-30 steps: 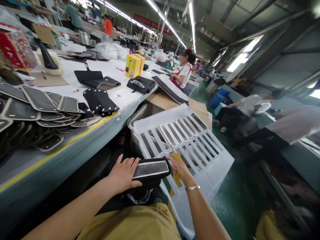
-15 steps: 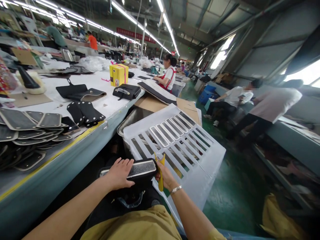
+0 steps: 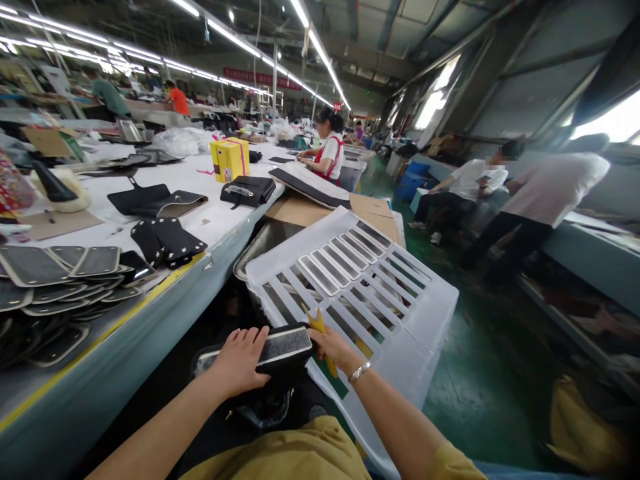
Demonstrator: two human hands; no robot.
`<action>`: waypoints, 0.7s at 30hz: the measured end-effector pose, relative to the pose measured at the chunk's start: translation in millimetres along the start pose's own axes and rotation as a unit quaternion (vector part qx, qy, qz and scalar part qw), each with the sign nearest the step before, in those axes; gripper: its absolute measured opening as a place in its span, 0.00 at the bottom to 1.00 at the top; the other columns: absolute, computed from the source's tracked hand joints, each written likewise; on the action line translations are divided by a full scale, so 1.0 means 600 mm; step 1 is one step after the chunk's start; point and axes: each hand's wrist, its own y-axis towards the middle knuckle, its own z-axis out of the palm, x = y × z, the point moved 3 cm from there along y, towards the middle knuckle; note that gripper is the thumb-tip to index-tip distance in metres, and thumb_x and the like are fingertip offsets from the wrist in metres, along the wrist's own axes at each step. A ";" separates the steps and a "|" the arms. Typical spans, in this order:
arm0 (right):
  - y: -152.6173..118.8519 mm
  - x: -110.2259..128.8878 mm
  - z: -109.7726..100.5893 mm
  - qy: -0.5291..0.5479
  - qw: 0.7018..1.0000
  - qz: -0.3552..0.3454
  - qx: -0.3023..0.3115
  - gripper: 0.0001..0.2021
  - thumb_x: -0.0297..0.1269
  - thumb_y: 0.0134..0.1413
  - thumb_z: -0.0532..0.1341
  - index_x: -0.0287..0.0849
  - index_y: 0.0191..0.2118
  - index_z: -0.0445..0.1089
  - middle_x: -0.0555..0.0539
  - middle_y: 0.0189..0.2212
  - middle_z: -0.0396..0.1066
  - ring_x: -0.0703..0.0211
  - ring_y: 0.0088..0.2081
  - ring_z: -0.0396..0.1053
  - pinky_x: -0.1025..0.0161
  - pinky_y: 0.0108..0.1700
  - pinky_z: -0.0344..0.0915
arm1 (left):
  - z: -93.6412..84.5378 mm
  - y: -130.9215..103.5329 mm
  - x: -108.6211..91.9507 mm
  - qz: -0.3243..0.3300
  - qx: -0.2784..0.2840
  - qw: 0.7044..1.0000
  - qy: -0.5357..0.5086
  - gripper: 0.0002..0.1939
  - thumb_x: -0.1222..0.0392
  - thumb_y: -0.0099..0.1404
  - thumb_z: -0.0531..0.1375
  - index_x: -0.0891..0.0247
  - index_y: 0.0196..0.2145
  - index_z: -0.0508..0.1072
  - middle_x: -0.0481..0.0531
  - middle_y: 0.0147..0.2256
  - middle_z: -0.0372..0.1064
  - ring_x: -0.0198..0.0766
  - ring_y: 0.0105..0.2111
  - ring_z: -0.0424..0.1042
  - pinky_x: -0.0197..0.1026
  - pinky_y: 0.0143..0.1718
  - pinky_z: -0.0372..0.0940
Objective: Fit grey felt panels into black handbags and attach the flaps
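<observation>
A black bag (image 3: 287, 360) rests on my lap, its narrow side facing up with a grey panel edged in white. My left hand (image 3: 241, 360) lies over that side, fingers wrapped across it and thumb along the near edge. At the bag's right end, my right hand (image 3: 333, 347) is closed round a yellow tool (image 3: 317, 323) with a forked tip. The tool's lower end sticks out below the fingers. Part of a handle in clear wrap (image 3: 263, 417) shows beneath the bag.
Beyond my hands lies a slotted white board (image 3: 420, 337) with grey strips. On the left table (image 3: 200, 293) are stacked dark panels (image 3: 37, 267), black pieces, a black bag and a yellow box (image 3: 229, 160). A person in a red apron (image 3: 330, 150) works ahead; others are at right.
The yellow tool has tilted, its tip now leaning further left and its lower end to the right. My right hand has shifted slightly right. My left hand keeps its hold on the bag.
</observation>
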 end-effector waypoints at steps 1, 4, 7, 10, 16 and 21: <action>0.003 0.003 0.001 -0.007 1.000 0.001 0.002 0.10 0.39 0.43 0.65 0.41 0.27 0.63 0.59 0.13 0.56 0.72 0.13 0.51 0.73 0.13 0.50 | -0.001 0.002 -0.007 -0.003 0.002 1.000 0.008 0.45 0.50 0.47 0.59 0.69 0.61 0.54 0.66 0.54 0.60 0.56 0.51 0.61 0.54 0.56 0.48; 0.011 0.005 0.006 -0.019 1.000 0.012 0.011 0.10 0.40 0.44 0.63 0.41 0.26 0.63 0.59 0.13 0.56 0.72 0.13 0.51 0.73 0.13 0.49 | 0.001 0.009 -0.028 -0.001 -0.003 1.000 0.027 0.46 0.52 0.47 0.61 0.65 0.63 0.51 0.67 0.57 0.56 0.58 0.53 0.58 0.57 0.57 0.46; 0.016 -0.003 0.006 -0.018 0.999 0.026 0.027 0.12 0.44 0.43 0.63 0.41 0.27 0.64 0.57 0.15 0.59 0.71 0.14 0.53 0.72 0.14 0.48 | 0.008 0.016 -0.044 0.006 -0.009 1.000 0.028 0.47 0.52 0.47 0.62 0.60 0.63 0.49 0.67 0.60 0.52 0.60 0.56 0.54 0.61 0.57 0.42; 0.019 -0.014 0.001 -0.010 0.999 0.040 0.029 0.14 0.47 0.44 0.62 0.41 0.27 0.64 0.57 0.14 0.56 0.70 0.14 0.52 0.71 0.15 0.50 | 0.015 0.024 -0.053 0.012 -0.016 0.999 0.025 0.48 0.52 0.46 0.63 0.56 0.63 0.48 0.66 0.60 0.51 0.61 0.57 0.54 0.62 0.57 0.40; 0.032 -0.013 0.002 -0.035 0.999 0.028 0.015 0.09 0.41 0.47 0.58 0.40 0.28 0.64 0.57 0.15 0.57 0.70 0.14 0.54 0.71 0.14 0.49 | 0.020 0.052 -0.074 0.034 -0.011 0.999 0.002 0.49 0.48 0.46 0.63 0.55 0.63 0.48 0.65 0.60 0.52 0.60 0.57 0.53 0.62 0.57 0.39; 0.040 -0.015 -0.007 -0.060 0.998 0.009 -0.002 0.10 0.39 0.46 0.60 0.40 0.34 0.67 0.57 0.17 0.59 0.71 0.16 0.54 0.72 0.15 0.47 | 0.020 0.070 -0.092 0.036 -0.009 0.999 -0.008 0.47 0.47 0.48 0.61 0.58 0.63 0.50 0.65 0.59 0.53 0.59 0.57 0.54 0.60 0.57 0.40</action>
